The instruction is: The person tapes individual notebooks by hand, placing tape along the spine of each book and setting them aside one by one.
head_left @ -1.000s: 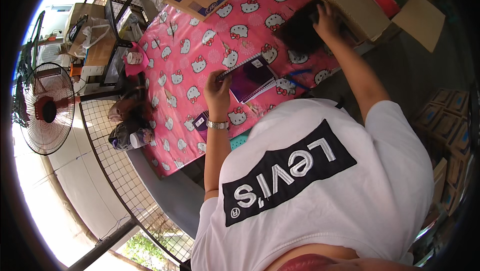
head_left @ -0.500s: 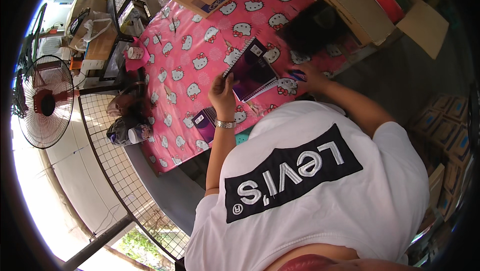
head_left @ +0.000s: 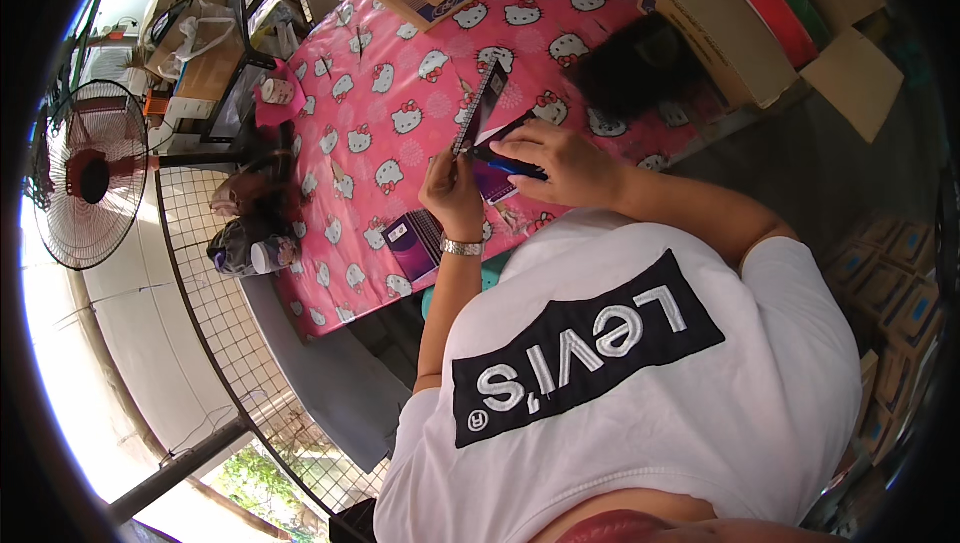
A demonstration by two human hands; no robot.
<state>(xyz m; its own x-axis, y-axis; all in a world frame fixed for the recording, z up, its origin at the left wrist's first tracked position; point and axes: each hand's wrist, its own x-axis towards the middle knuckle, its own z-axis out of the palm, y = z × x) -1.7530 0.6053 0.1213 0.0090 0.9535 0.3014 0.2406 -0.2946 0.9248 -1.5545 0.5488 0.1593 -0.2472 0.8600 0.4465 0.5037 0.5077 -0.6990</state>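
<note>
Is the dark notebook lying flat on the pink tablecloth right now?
No, the left hand holds the dark notebook raised on edge above the pink tablecloth, with the right hand beside it.

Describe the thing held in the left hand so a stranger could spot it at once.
Start at the table's pink cartoon-cat cloth. Just above its near edge, the left hand holds up a thin dark notebook, tilted nearly edge-on. Unlike the purple notebook lying flat nearby, it is raised off the cloth.

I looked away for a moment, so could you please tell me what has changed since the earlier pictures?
The right hand left the black bag and came back to the purple notebook, which the left hand has tipped up on edge. The pink tablecloth and boxes stayed put.
</note>
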